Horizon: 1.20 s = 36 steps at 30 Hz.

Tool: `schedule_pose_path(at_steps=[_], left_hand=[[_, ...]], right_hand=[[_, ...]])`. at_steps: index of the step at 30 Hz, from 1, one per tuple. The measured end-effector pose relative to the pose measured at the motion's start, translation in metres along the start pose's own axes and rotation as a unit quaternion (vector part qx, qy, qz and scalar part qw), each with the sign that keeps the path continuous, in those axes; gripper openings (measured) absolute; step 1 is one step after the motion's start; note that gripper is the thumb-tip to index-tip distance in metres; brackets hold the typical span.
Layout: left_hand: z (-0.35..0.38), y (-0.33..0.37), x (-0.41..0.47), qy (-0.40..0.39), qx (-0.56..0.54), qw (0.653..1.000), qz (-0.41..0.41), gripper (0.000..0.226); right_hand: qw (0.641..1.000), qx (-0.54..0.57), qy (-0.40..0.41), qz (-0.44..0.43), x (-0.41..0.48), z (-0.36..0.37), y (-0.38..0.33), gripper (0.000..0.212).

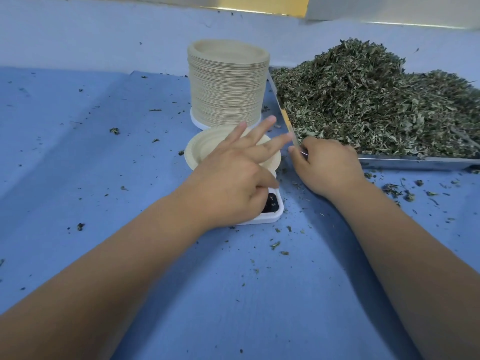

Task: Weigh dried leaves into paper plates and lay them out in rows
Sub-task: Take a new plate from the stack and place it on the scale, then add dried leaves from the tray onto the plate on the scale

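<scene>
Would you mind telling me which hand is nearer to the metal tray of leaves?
Right. The right hand grips the metal tray at its near-left corner; the left hand is to its left, over the scale.

This looks like a small herb-processing workroom. A white digital scale sits on a bench under a blue cover strewn with leaf crumbs. Right of the scale, a metal tray is heaped with dried leaves (a bulk pile). Just behind the scale stands a tall stack of paper plates.
</scene>
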<state>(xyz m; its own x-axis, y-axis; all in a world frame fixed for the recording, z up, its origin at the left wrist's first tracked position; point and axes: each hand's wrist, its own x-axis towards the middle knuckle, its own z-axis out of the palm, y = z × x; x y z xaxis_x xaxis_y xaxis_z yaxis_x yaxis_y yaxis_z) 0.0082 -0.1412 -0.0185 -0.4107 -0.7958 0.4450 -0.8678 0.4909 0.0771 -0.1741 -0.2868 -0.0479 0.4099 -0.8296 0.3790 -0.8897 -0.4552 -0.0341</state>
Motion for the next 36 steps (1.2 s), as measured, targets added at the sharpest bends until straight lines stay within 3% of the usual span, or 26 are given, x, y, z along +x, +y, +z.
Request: schedule_pose_path(at_steps=[3, 6, 9, 12, 14, 16, 19, 24, 29, 32, 36], left_hand=[[0.000, -0.019, -0.005, 0.118, -0.018, 0.992, -0.030, 0.048], [0.003, -0.036, -0.012, 0.204, -0.112, 0.960, -0.159, 0.048], [0.007, -0.054, -0.021, 0.272, -0.280, 0.861, -0.325, 0.052], [0.012, -0.076, -0.028, 0.318, -0.324, 0.766, -0.455, 0.058], [0.015, -0.091, -0.032, 0.353, -0.370, 0.688, -0.516, 0.052], [0.015, -0.100, -0.034, 0.370, -0.394, 0.633, -0.555, 0.046], [0.017, -0.104, -0.034, 0.371, -0.394, 0.636, -0.550, 0.038], [0.023, -0.099, -0.031, 0.355, -0.373, 0.674, -0.531, 0.034], [0.023, -0.101, -0.032, 0.362, -0.378, 0.665, -0.533, 0.032], [0.025, -0.102, -0.033, 0.360, -0.374, 0.670, -0.530, 0.031], [0.027, -0.106, -0.033, 0.362, -0.375, 0.666, -0.534, 0.030]], right_hand=[[1.000, 0.011, 0.029, 0.002, 0.003, -0.003, -0.004, 0.041], [0.999, 0.008, -0.037, 0.006, 0.021, -0.007, -0.007, 0.050], [0.987, 0.038, -0.154, 0.027, 0.047, -0.008, -0.008, 0.055], [0.962, 0.092, -0.247, 0.073, 0.063, -0.006, -0.008, 0.080], [0.964, 0.048, -0.251, 0.066, 0.064, -0.004, -0.006, 0.079], [0.980, 0.012, -0.194, 0.048, 0.061, 0.000, -0.004, 0.062], [0.992, 0.020, -0.120, 0.034, 0.053, 0.002, -0.002, 0.045], [0.997, 0.031, -0.066, 0.027, 0.049, -0.007, -0.001, 0.049], [0.990, -0.011, -0.137, 0.030, 0.050, -0.006, -0.005, 0.056], [0.993, 0.025, -0.112, 0.019, 0.050, -0.005, -0.005, 0.044], [0.987, 0.121, -0.095, 0.056, 0.056, -0.008, 0.003, 0.051]])
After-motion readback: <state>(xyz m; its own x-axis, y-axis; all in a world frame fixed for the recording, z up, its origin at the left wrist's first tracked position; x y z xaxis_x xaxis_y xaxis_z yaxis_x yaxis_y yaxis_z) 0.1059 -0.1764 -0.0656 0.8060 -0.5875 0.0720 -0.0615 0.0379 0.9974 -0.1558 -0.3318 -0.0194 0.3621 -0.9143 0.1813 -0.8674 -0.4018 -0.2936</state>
